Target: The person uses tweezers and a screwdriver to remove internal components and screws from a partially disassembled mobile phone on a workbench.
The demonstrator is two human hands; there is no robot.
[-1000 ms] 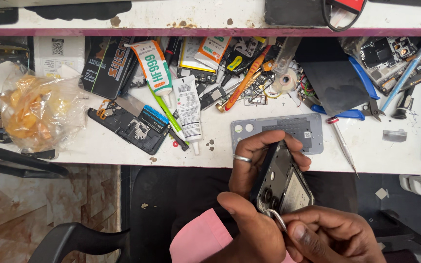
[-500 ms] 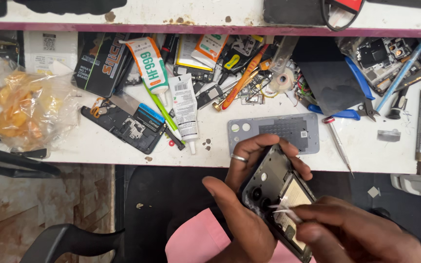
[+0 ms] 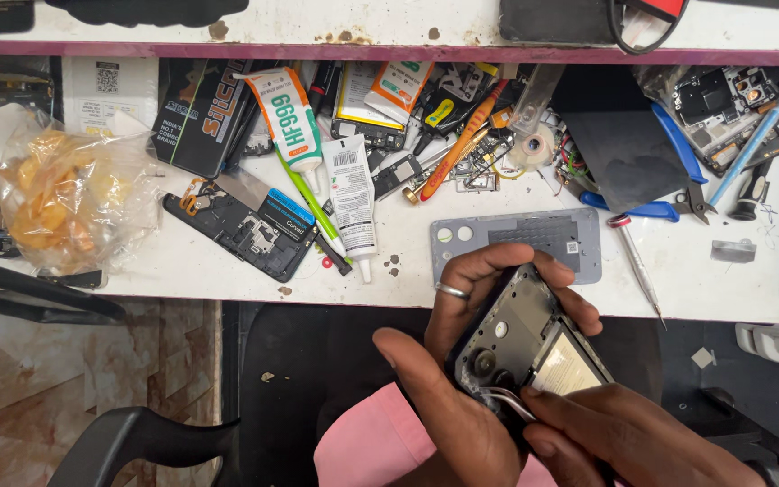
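The right hand (image 3: 624, 442) is cut off by the bottom edge, the left hand (image 3: 462, 379) hides the phone's (image 3: 534, 338) lower corner, and the small parts heaped on the counter (image 3: 182, 266) are too tiny to identify.

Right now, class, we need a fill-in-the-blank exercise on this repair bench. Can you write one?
1. The left hand holds an opened ____.
2. The right hand pokes thin metal ____ into the phone.
3. A finger of the left hand wears a silver ____.
4. The grey back cover lies on the white ____.

Missing words: phone; tweezers; ring; bench
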